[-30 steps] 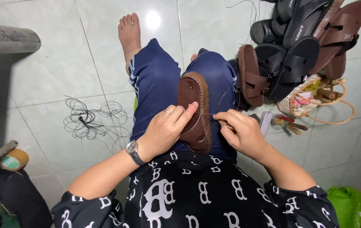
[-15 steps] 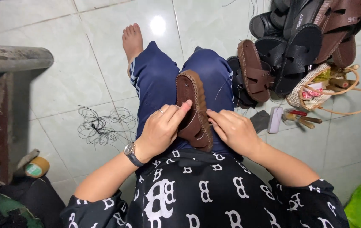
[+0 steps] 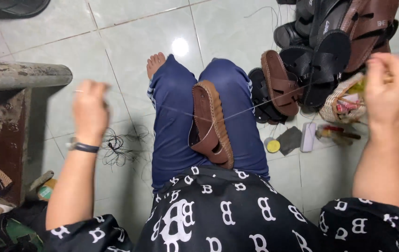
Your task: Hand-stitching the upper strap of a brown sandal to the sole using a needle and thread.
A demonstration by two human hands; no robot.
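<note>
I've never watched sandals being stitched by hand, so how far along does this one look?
Done: stitching shows along the rim of the brown sandal on the lap. In hand: the left hand and right hand are spread wide, drawing a thread taut through the sandal. Left: I cannot tell how much of the edge remains unsewn. A pile of sandals lies on the floor nearby.

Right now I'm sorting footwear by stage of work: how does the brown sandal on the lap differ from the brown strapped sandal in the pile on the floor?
The brown leather sandal on the lap rests alone between the blue-trousered knees; the brown strapped sandal in the pile leans among black sandals on the tiled floor. Thread runs from the lap sandal to both raised hands, left hand and right hand; none visibly reaches the pile sandal. Both are brown with stitched edges.
</note>
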